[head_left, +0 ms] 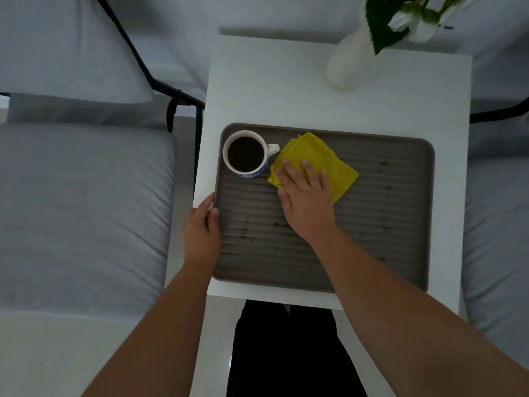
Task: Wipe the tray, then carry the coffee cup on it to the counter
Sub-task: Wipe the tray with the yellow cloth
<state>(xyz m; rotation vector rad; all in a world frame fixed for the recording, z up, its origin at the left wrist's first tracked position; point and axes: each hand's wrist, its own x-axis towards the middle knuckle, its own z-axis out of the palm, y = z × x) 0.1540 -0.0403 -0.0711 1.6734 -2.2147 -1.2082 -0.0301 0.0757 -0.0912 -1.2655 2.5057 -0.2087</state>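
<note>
nearest the camera, two bare forearms reach forward over dark trousers (286, 353) and the near edge of a small white table (286, 90). the left hand (200, 227) rests at the left rim of a grey ribbed tray (386, 213), fingers curled lightly against the edge with the thumb along the rim; it is not closed around anything that can be seen, more a bracing touch than a full grasp. the right hand (306, 202) lies flat, fingers spread, pressing down on a folded yellow cloth (315, 156) that sits on the tray's ribbed floor, left of centre and toward the far side. the palm covers the cloth's near corner; nothing is pinched between the fingers.

brown spots (246, 234) mark the tray floor near the left hand, and more dot the right part of the tray. just left of the cloth, in the tray's far left corner, stands a white coffee cup (247, 154) with a blue pattern at its base, holding dark coffee, its handle pointing right and nearly touching the cloth.

farther back on the table stands a white vase (349, 64) with green leaves and white flowers (406, 18). grey cushioned seats (80, 202) on dark metal frames flank the table on both sides.
</note>
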